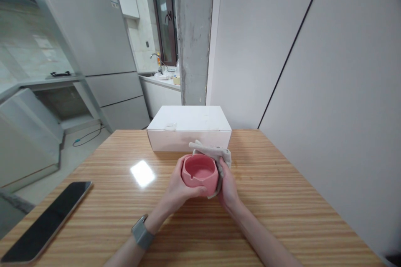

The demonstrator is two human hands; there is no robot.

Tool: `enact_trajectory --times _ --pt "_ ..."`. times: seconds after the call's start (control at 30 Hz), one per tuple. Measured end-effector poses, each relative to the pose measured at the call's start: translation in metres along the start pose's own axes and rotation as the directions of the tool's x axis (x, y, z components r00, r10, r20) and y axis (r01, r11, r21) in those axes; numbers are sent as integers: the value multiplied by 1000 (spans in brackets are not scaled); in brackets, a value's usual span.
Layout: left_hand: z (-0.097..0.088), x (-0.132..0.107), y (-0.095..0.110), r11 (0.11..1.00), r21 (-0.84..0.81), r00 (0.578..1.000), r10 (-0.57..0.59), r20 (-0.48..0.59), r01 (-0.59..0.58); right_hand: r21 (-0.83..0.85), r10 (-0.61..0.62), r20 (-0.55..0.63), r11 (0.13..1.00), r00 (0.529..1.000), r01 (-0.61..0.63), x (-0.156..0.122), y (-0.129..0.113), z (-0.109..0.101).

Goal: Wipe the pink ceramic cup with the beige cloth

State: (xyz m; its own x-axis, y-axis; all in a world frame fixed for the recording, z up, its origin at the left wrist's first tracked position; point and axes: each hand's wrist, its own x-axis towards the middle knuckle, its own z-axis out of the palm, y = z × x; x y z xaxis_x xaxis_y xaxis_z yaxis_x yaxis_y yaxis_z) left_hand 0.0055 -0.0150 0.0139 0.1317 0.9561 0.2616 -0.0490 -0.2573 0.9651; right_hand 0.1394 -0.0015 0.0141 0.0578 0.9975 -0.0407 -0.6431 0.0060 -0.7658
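A pink ashtray (202, 183) with notches in its rim is held above the table, its opening tilted toward me. My left hand (180, 185) is closed around its left side, the thumb lying across the front. On the other side, my right hand (229, 187) grips a light grey cloth (214, 151) and presses it against the ashtray's right wall. Part of the cloth rises behind the far rim, and a corner hangs below. The fingers of both hands are partly hidden behind the ashtray and the cloth.
The wood-grain table (282, 208) carries a white box (189, 119) just beyond my hands. A dark-screened phone (46, 223) lies at its left edge. A white wall (307, 71) stands along the right; a fridge (94, 29) and sink counter (163, 83) are farther back.
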Motion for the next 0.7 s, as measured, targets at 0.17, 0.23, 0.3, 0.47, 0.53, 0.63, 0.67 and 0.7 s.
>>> enact_trajectory --times 0.17,0.23,0.3,0.47,0.53,0.63,0.67,0.7 --pt "3 1 -3 992 100 985 89 -149 -74 11 -57 -51 998 997 58 -5 11 0" --pt "5 1 -3 984 160 969 115 -217 -81 2 -94 -93 996 991 95 -8 19 -3" --pt "7 0 -4 977 198 948 132 -290 -75 -35 -127 -114 992 985 123 -13 27 -5" --pt "11 -3 -8 986 159 932 110 -347 -57 -199 -284 -19 941 959 275 -21 36 -5" --pt "10 -3 -10 994 96 959 84 -270 -60 -215 -323 -16 925 946 312 -18 32 -5" --pt "5 -3 -11 998 41 992 53 -114 -49 -136 -280 -88 954 956 266 -8 22 -8" --pt "3 -3 -10 997 55 995 52 -83 -47 -96 -241 -112 968 964 230 -4 18 -9" --pt "1 -2 -10 995 85 996 57 -65 -51 -58 -196 -127 980 972 190 0 14 -11"
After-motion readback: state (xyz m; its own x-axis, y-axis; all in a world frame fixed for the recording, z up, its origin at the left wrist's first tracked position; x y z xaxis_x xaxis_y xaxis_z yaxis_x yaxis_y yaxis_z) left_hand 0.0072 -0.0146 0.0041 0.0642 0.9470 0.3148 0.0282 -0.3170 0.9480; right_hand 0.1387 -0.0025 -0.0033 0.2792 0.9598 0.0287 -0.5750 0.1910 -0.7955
